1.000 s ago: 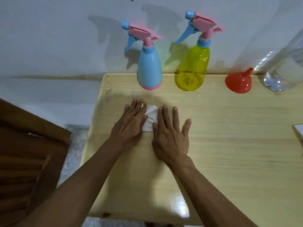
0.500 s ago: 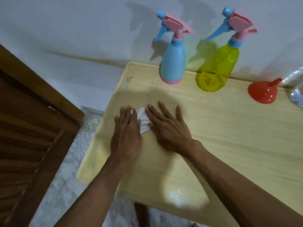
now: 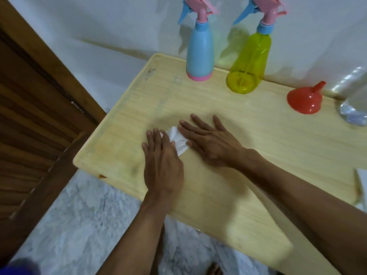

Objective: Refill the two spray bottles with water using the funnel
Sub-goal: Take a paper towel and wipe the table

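A blue spray bottle [image 3: 199, 50] and a see-through yellow spray bottle [image 3: 250, 60] stand upright at the back of the wooden table [image 3: 278, 147], each with a pink and blue trigger head screwed on. To their right a red funnel [image 3: 303, 101] rests mouth down. A clear water bottle [image 3: 355, 100] lies at the right edge, partly cut off. My left hand [image 3: 161, 165] and my right hand [image 3: 210, 141] lie flat, fingers spread, pressing a white tissue [image 3: 177, 140] onto the tabletop between them, well in front of the bottles.
A brown slatted wooden door [image 3: 29, 120] stands to the left of the table. A pale wall runs behind the bottles. A white object [image 3: 362, 179] peeks in at the table's right edge. Grey mottled floor [image 3: 79, 225] lies below the table's near edge.
The view has swung left and down, showing more door and floor. Both hands have slid with the tissue toward the table's left front part.
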Demonstrator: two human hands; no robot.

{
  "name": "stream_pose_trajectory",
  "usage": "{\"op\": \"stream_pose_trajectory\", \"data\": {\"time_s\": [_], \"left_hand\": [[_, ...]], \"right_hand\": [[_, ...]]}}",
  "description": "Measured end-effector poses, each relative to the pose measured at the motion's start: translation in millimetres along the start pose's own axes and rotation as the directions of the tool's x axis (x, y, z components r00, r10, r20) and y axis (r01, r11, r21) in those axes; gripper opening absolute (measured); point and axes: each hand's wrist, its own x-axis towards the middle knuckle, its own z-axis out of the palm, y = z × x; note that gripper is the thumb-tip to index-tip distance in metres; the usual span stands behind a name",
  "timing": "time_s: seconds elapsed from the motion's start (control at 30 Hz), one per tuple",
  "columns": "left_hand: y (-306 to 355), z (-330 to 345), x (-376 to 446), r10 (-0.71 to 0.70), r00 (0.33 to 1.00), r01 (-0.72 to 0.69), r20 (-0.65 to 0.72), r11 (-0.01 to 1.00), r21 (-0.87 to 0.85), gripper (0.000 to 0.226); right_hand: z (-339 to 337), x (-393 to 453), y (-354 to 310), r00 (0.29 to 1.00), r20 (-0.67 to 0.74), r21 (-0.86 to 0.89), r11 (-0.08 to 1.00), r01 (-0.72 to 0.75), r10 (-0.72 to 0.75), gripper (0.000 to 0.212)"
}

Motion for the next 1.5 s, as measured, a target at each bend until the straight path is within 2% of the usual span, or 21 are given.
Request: {"op": "stream_pose_trajectory", "data": {"time_s": [0.1, 0.27, 0.4, 0.53, 0.67, 0.83, 0.93, 1.03, 1.17, 1.3, 1.37, 1.5], "left_hand": [[17.2, 4.4, -14.1, 0.006, 1.000, -0.006, 0.003, 1.000, -0.005, 0.064], [54.3, 14.5, -36.0, 0.011, 1.000, -0.011, 0.009, 0.999, -0.031, 0.053], [83.4, 23.1, -52.9, 0.061, 0.998, -0.059, 0.026, 0.997, -0.048, 0.049], [111.3, 30.2, -67.3, 0.125, 0.991, -0.122, 0.040, 0.989, -0.083, 0.054], [135.8, 35.1, -77.3, 0.256, 0.965, -0.248, 0.060, 0.961, -0.122, 0.055], [151.2, 41.6, -84.4, 0.457, 0.882, -0.437, 0.114, 0.885, -0.161, 0.052], [152.8, 46.6, -85.8, 0.587, 0.795, -0.562, 0.150, 0.807, -0.180, 0.047], [149.1, 43.2, -85.5, 0.697, 0.699, -0.664, 0.158, 0.715, -0.217, 0.048], [121.6, 35.0, -71.7, 0.774, 0.591, -0.720, 0.227, 0.633, -0.284, 0.050], [87.9, 26.8, -46.7, 0.840, 0.496, -0.795, 0.220, 0.541, -0.274, 0.050], [66.7, 18.3, -32.4, 0.848, 0.476, -0.807, 0.231, 0.526, -0.267, 0.052], [12.9, 4.0, 1.4, 0.797, 0.537, -0.742, 0.275, 0.602, -0.295, 0.061]], "right_hand": [[3.5, -21.7, 10.4, 1.000, 0.004, 0.008, 1.000, 0.009, -0.009, 0.055], [6.3, -63.0, 31.9, 1.000, 0.018, 0.009, 1.000, -0.002, 0.002, 0.070], [7.9, -99.3, 49.1, 0.999, 0.006, 0.012, 0.999, -0.035, 0.035, 0.070], [11.6, -137.0, 60.3, 0.994, -0.008, 0.020, 0.993, -0.112, 0.112, 0.072], [17.8, -174.8, 64.7, 0.965, -0.067, 0.052, 0.967, -0.250, 0.253, 0.070], [33.1, -214.0, 54.1, 0.886, -0.111, 0.089, 0.893, -0.442, 0.450, 0.068], [45.6, -231.7, 37.8, 0.814, -0.114, 0.115, 0.822, -0.558, 0.569, 0.067], [55.2, -240.3, 7.7, 0.708, -0.159, 0.187, 0.725, -0.663, 0.688, 0.061], [58.8, -224.9, -45.1, 0.548, -0.114, 0.317, 0.553, -0.770, 0.828, 0.060], [56.8, -188.1, -84.8, 0.464, -0.059, 0.349, 0.454, -0.820, 0.884, 0.056], [57.6, -165.2, -101.6, 0.451, -0.064, 0.369, 0.441, -0.818, 0.890, 0.058], [56.8, -112.8, -131.9, 0.468, -0.098, 0.398, 0.466, -0.790, 0.878, 0.059]]}}
